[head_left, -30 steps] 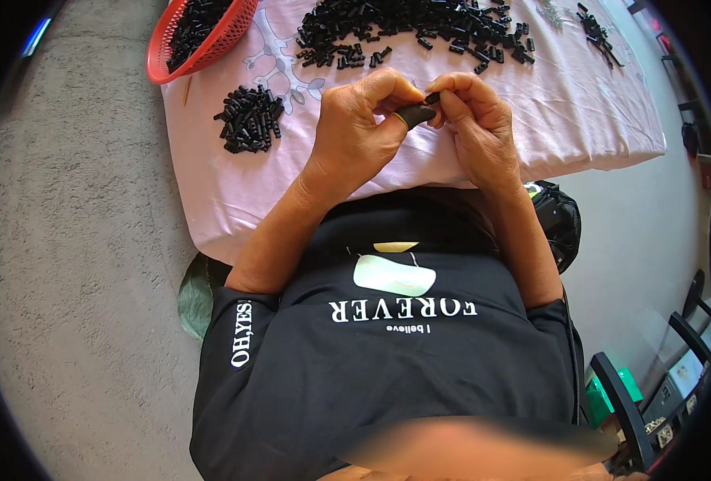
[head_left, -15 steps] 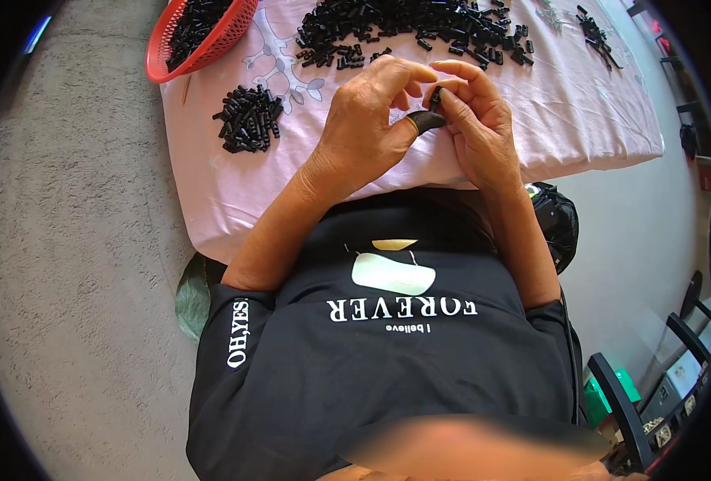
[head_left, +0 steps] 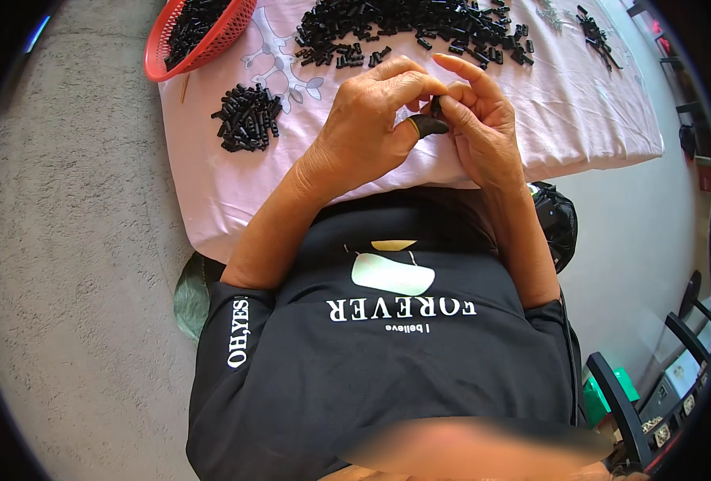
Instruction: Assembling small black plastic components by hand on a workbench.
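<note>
Over the near part of the table, my two hands meet at a small black part (head_left: 436, 105), mostly covered by fingers. Thumb and fingers of my right hand (head_left: 486, 132) pinch it. The curled fingers of my left hand (head_left: 369, 120) close on it from the other side. A black finger cot (head_left: 430, 126) covers my left thumb, just below the part. Left of my hands lies a small pile of short black tubular pieces (head_left: 247, 118). A larger heap of similar pieces (head_left: 403, 24) spreads beyond my fingers.
A red plastic basket (head_left: 203, 58) of black pieces stands at the table's far left corner. The table wears a pink patterned cloth (head_left: 580, 120). At the far right lies a small group of thin black pieces (head_left: 597, 38). A dark chair (head_left: 620, 401) stands at lower right.
My left index finger has come down over the black part, hiding more of it. My right index finger has lifted slightly. The piles look the same.
</note>
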A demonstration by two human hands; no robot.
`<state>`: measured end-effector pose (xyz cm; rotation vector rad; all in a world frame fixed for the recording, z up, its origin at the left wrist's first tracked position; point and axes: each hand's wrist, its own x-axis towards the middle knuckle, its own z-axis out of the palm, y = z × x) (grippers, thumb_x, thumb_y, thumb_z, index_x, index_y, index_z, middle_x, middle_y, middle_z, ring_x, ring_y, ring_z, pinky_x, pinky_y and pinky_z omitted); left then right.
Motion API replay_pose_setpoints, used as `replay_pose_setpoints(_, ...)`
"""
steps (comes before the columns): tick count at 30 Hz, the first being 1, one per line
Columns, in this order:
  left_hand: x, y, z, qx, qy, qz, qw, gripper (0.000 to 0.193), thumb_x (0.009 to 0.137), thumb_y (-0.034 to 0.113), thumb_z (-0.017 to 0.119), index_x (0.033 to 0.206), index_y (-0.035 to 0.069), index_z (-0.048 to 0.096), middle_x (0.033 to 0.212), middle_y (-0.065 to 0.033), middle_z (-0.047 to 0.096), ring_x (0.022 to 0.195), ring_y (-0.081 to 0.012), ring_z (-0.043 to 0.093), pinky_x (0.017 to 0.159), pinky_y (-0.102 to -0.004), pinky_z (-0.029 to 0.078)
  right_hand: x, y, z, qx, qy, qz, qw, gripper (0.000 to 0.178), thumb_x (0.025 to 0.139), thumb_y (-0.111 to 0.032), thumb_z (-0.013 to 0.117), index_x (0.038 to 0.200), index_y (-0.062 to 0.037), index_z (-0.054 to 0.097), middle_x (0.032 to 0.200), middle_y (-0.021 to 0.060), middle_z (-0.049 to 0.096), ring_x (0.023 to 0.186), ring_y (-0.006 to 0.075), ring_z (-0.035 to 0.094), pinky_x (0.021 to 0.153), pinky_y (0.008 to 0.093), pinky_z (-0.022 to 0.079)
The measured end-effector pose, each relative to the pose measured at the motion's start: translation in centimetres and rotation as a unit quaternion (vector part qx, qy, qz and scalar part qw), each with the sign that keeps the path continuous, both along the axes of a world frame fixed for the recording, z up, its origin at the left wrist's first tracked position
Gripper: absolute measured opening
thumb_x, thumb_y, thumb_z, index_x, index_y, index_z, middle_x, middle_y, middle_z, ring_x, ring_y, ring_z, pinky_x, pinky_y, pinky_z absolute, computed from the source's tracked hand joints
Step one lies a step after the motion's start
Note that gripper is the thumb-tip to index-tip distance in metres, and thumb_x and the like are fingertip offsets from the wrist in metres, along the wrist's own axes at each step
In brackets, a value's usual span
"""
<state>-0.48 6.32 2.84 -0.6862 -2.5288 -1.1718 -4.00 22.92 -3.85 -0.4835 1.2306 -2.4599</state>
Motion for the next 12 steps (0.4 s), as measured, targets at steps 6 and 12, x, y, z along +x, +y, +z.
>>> replay_pose_setpoints(6, 0.5, 0.18, -0.38, 0.018, 0.025, 0.036, 0.999, 0.035, 0.066, -0.013, 0.061, 0.098, 0.0, 0.069, 0.092, -0.0094, 0.068, 0.075, -0.0185, 0.067, 0.069, -0.0284, 0.055, 0.05, 0.04, 0.07, -0.008, 0.008, 0.015, 1.0, 0.049, 0.092, 0.0, 0.063, 0.139, -0.0029, 0.05, 0.086, 0.0025, 0.065, 0.073, 0.0049, 0.056, 0.066, 0.0186, 0.046)
replay_pose_setpoints(12, 0.71, 0.45, -0.68, 0.043, 0.018, 0.051, 0.998, 0.036, 0.069, -0.011, 0.062, 0.101, 0.003, 0.07, 0.096, -0.0102, 0.068, 0.076, -0.0193, 0.067, 0.07, -0.0284, 0.055, 0.09, 0.1, 0.44, 0.022, 0.031, 0.015, 0.999, 0.05, 0.097, -0.007, 0.059, 0.145, -0.0047, 0.044, 0.087, 0.0022, 0.066, 0.076, 0.0065, 0.06, 0.068, 0.0189, 0.048)
